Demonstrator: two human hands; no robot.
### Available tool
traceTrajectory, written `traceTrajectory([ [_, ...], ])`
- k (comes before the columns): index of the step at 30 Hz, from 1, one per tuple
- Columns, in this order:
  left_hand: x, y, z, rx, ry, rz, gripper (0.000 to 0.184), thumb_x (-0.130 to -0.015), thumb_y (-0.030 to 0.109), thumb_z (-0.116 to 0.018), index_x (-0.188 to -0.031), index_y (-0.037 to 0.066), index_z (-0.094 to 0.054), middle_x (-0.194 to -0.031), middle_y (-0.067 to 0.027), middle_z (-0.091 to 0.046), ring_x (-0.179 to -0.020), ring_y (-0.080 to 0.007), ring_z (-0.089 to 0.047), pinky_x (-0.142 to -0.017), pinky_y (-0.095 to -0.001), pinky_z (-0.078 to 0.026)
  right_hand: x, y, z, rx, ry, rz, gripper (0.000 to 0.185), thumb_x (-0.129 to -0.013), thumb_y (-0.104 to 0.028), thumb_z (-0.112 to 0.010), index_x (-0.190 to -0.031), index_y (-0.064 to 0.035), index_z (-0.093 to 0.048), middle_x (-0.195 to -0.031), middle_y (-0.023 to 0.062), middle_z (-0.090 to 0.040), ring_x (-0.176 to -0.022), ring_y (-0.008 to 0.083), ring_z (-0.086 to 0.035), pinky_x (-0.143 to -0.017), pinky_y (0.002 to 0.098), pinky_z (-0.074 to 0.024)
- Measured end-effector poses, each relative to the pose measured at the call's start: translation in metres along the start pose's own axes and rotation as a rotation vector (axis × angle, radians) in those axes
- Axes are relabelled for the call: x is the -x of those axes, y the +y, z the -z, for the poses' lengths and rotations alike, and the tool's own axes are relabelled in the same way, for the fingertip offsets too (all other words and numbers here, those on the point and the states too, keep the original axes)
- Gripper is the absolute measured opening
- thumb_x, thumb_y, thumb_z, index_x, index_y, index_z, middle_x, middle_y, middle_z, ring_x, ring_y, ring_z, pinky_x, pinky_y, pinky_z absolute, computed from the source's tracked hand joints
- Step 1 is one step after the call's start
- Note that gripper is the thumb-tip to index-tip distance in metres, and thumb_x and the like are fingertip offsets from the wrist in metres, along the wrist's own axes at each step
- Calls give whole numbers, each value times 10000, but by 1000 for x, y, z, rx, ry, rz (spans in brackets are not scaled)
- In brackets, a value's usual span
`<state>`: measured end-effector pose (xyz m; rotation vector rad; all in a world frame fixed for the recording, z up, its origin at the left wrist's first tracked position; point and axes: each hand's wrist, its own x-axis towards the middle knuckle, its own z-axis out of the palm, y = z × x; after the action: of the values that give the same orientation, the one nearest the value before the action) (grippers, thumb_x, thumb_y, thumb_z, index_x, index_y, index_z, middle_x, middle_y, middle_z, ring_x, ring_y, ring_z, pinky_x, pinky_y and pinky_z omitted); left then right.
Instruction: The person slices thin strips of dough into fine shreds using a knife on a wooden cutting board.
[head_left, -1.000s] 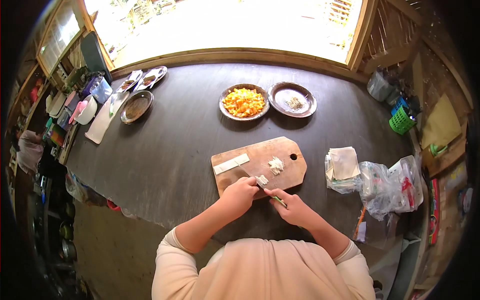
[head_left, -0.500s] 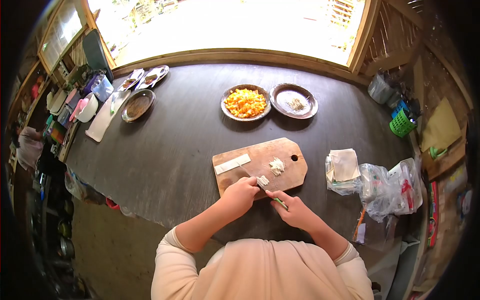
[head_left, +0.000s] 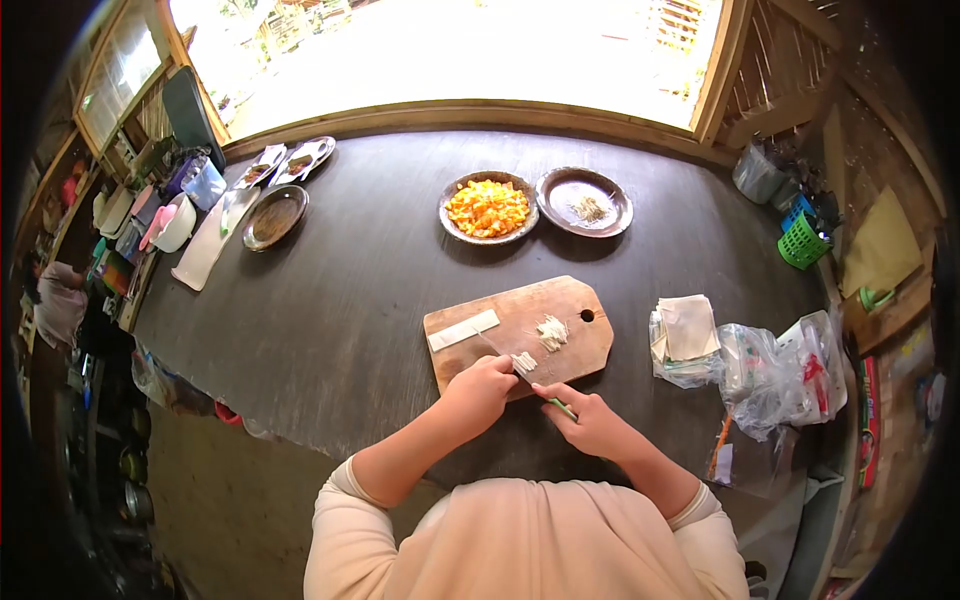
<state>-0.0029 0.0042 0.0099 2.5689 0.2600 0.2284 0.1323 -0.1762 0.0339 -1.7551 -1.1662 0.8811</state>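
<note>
My right hand (head_left: pixel 583 419) is closed round the green handle of a knife (head_left: pixel 562 409), whose blade points up and left across the wooden cutting board (head_left: pixel 568 296). At the board's lower edge my left hand (head_left: pixel 481 390) has its fingers pressed together beside the blade; what they hold, if anything, is hidden. Small white sticks (head_left: pixel 524 362) lie just past its fingertips. A larger pile of thin white sticks (head_left: pixel 551 333) sits near the board's middle, and a flat white strip (head_left: pixel 464 330) lies at its left.
Behind the board stand a bowl of orange pieces (head_left: pixel 487 208) and a plate with brown bits (head_left: pixel 585 201). Plastic bags (head_left: pixel 765 370) and stacked wrappers (head_left: pixel 687 330) are at right. A dark plate (head_left: pixel 275 217) and white tray (head_left: pixel 214 237) stand at left. A person (head_left: pixel 60 305) is far left.
</note>
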Motion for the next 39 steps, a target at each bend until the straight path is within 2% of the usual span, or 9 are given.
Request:
traceTrajectory([
  [2, 0, -1, -2, -28, -10, -6, 174, -803, 17, -620, -946, 26, -720, -989, -97, -625, -1010, -311, -607, -890, -393, -517, 3, -10, 6, 9, -64, -134, 299, -988, -179, -569, -1279, -112, -588, -959, 225, -703, -752, 367, -698, -709, 378, -526],
  [12, 0, 0, -2, -73, -7, -5, 148, -834, 45, -578, -895, 50, -713, -1013, -72, -595, -1029, -278, -592, -862, -373, -540, 0, 2, -2, 25, -5, -25, 313, -990, -188, -568, -1295, -119, -586, -862, 223, -693, -687, 286, -670, -699, 357, -512],
  [14, 0, 1, -1, -85, -22, -9, 147, -829, 44, -581, -896, 51, -711, -1012, -72, -594, -1020, -279, -592, -858, -374, -543, 2, -14, 6, 13, -81, -172, 314, -989, -184, -565, -1296, -124, -587, -834, 223, -684, -648, 265, -641, -683, 362, -508],
  [18, 0, -4, -3, -112, -48, -21, 155, -825, 40, -582, -912, 53, -710, -1015, -73, -595, -1014, -276, -592, -860, -376, -543, 3, -10, 5, -20, -96, -204, 313, -988, -180, -565, -1296, -127, -587, -823, 222, -680, -644, 272, -641, -681, 366, -507],
  [24, 1, 0, -2, -45, 13, 5, 139, -798, 26, -616, -899, 35, -710, -972, -100, -612, -986, -319, -604, -876, -402, -517, -1, 7, -7, -8, 6, -13, 324, -986, -176, -564, -1306, -126, -585, -819, 215, -678, -626, 260, -623, -682, 361, -508],
  [29, 1, -1, 0, -41, -28, 7, 153, -800, 27, -612, -915, 40, -712, -974, -100, -608, -1001, -311, -601, -885, -394, -519, 3, -11, 5, -10, -105, -211, 326, -981, -156, -570, -1305, -126, -575, -904, 236, -693, -743, 374, -693, -698, 388, -520],
  [33, 2, 2, 4, -56, -43, 14, 156, -804, 27, -609, -917, 45, -714, -971, -95, -607, -1003, -306, -601, -887, -389, -520, 3, -3, 1, -48, -96, -196, 328, -982, -159, -572, -1308, -118, -571, -930, 242, -693, -790, 375, -704, -720, 382, -524],
  [35, 2, 2, 2, -68, -26, 23, 160, -806, 38, -614, -926, 51, -718, -975, -85, -607, -1003, -296, -603, -887, -385, -523, 2, 6, -5, -1, -29, -64, 334, -985, -167, -575, -1315, -115, -570, -912, 223, -702, -750, 306, -700, -735, 357, -520],
  [39, 2, 7, 6, -105, -30, 38, 164, -806, 51, -619, -934, 59, -721, -976, -76, -608, -1002, -286, -605, -878, -383, -528, 1, 1, -2, 13, -47, -69, 333, -990, -175, -569, -1317, -114, -571, -901, 209, -708, -726, 272, -684, -736, 350, -518],
])
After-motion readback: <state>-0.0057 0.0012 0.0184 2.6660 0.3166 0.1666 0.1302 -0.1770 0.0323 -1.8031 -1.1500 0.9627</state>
